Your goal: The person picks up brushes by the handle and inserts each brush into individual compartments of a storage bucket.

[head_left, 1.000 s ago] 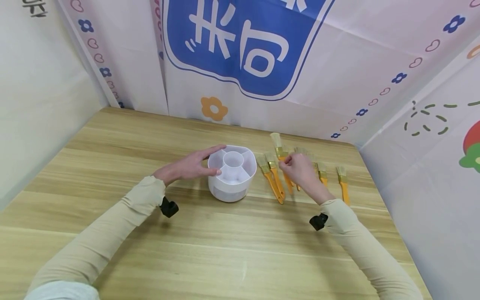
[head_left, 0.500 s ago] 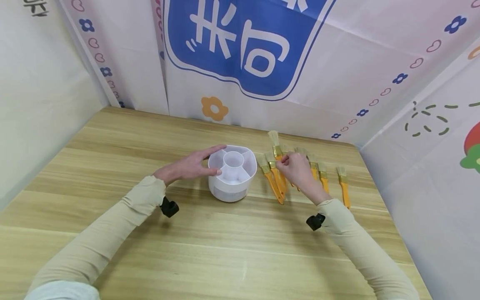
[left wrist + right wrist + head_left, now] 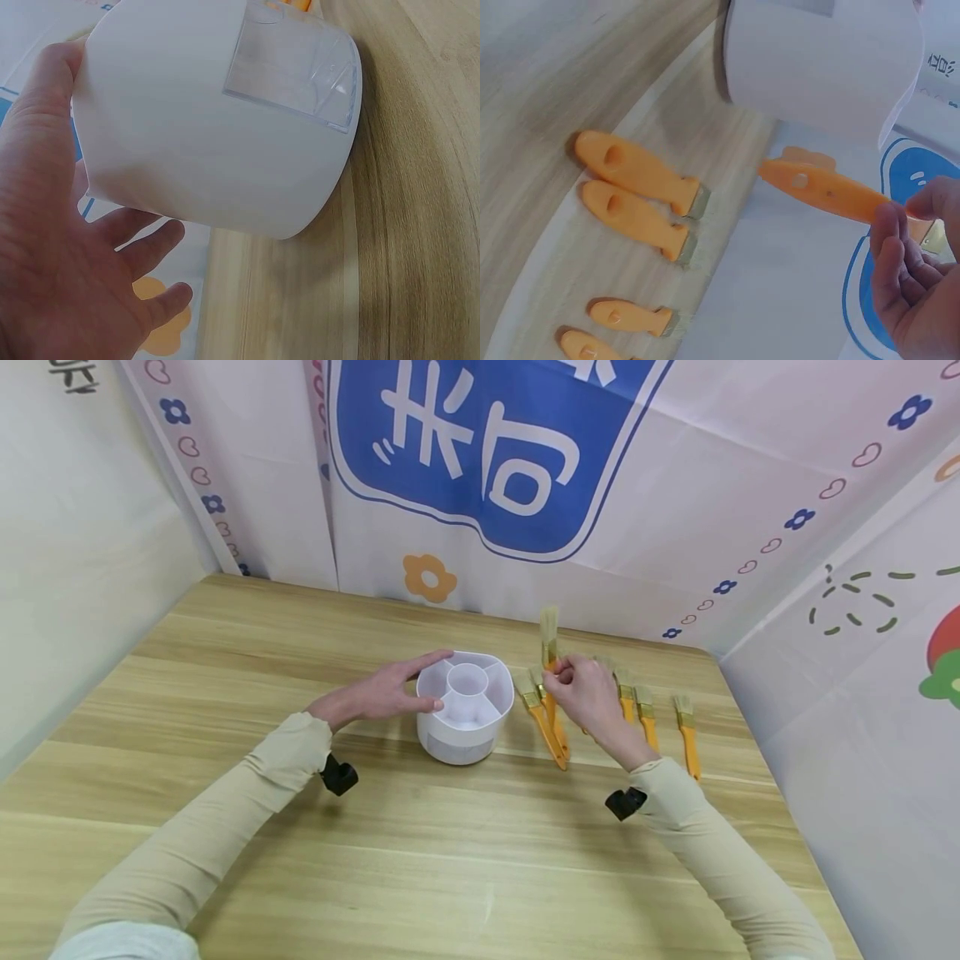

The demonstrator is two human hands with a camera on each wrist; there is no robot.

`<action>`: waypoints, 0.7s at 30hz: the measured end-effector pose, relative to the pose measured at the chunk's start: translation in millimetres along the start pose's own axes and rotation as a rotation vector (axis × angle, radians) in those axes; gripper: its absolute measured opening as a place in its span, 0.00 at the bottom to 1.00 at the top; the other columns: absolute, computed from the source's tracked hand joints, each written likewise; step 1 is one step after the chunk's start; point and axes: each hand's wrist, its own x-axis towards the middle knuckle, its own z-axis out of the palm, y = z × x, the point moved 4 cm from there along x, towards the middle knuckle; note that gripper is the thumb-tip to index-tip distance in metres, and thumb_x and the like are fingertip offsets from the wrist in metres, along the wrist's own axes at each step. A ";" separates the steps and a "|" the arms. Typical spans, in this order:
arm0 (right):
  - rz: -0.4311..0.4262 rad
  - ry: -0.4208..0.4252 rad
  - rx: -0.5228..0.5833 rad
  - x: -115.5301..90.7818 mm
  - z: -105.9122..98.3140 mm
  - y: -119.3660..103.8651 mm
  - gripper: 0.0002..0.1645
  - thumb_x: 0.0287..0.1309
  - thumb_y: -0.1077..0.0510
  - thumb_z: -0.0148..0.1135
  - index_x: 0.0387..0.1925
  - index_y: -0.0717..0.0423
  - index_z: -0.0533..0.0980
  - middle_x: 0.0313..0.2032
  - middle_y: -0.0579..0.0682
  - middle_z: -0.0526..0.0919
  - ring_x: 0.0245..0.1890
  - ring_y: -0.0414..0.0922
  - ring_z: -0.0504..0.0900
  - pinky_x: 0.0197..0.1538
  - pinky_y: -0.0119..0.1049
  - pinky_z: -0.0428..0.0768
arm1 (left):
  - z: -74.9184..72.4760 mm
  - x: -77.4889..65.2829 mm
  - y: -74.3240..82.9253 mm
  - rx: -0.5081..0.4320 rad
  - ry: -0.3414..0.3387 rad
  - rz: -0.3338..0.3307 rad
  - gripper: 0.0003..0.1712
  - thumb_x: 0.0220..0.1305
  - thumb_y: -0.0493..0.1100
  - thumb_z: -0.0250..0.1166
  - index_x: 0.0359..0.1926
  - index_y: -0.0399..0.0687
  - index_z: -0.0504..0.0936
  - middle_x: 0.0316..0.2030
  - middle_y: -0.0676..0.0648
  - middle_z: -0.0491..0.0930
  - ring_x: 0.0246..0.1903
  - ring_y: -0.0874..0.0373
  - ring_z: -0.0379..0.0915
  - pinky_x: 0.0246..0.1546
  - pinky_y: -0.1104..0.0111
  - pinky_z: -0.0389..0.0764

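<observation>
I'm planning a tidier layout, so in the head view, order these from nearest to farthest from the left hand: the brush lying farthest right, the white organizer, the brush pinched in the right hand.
1. White organizer: just right of the left hand.
2. Pinched brush: past the organizer, in the right hand.
3. Farthest-right brush: lying on the table, beyond the right hand.

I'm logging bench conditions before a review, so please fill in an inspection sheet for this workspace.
Surface: wood-grain tabletop.
Job's things: white compartmented holder standing upright; held brush, bristles pointing toward the backdrop; loose brushes lying on the holder's right, some partly hidden.
Clutter: nothing seen.
Grippers: left hand touches the holder's rim, fingers spread; right hand pinches the held brush.
Cables: nothing seen.
Surroundings: white backdrop behind, printed with flowers, hearts and a blue sign.
</observation>
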 end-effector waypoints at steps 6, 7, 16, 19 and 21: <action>-0.013 0.010 0.052 -1.0 -0.7 -7.7 0.13 0.56 0.54 0.58 0.33 0.61 0.78 0.27 0.54 0.84 0.25 0.46 0.81 0.28 0.34 0.79 | 0.2 -0.8 -1.0 -0.009 0.001 0.010 0.46 0.58 0.57 0.62 0.72 0.69 0.48 0.72 0.45 0.52 0.71 0.42 0.49 0.65 0.40 0.56; -0.017 0.016 0.064 -1.1 -1.0 -8.6 0.13 0.56 0.54 0.58 0.33 0.62 0.78 0.26 0.54 0.84 0.25 0.46 0.81 0.28 0.34 0.79 | 0.4 -0.9 -1.4 -0.007 0.000 0.009 0.46 0.58 0.58 0.62 0.72 0.69 0.47 0.72 0.45 0.52 0.71 0.42 0.49 0.65 0.40 0.56; -0.099 0.105 0.171 0.7 -9.1 -18.4 0.10 0.54 0.59 0.60 0.31 0.65 0.78 0.24 0.57 0.84 0.22 0.47 0.80 0.25 0.27 0.75 | 1.1 -0.3 -2.8 0.000 -0.004 0.001 0.45 0.58 0.60 0.61 0.72 0.73 0.46 0.73 0.46 0.50 0.71 0.43 0.47 0.66 0.40 0.55; -0.123 0.119 0.191 0.6 -11.1 -21.8 0.09 0.54 0.60 0.60 0.31 0.65 0.78 0.24 0.58 0.84 0.23 0.47 0.80 0.25 0.24 0.74 | 0.9 0.3 -2.4 -0.007 -0.008 -0.001 0.45 0.58 0.60 0.61 0.72 0.73 0.46 0.73 0.46 0.50 0.71 0.43 0.48 0.66 0.40 0.56; -0.141 0.124 0.204 0.1 -12.0 -24.6 0.09 0.54 0.60 0.60 0.32 0.65 0.78 0.24 0.58 0.84 0.23 0.46 0.80 0.25 0.23 0.74 | 0.8 0.6 -2.4 -0.011 -0.010 -0.004 0.45 0.58 0.60 0.61 0.72 0.73 0.46 0.73 0.46 0.51 0.71 0.43 0.49 0.66 0.40 0.56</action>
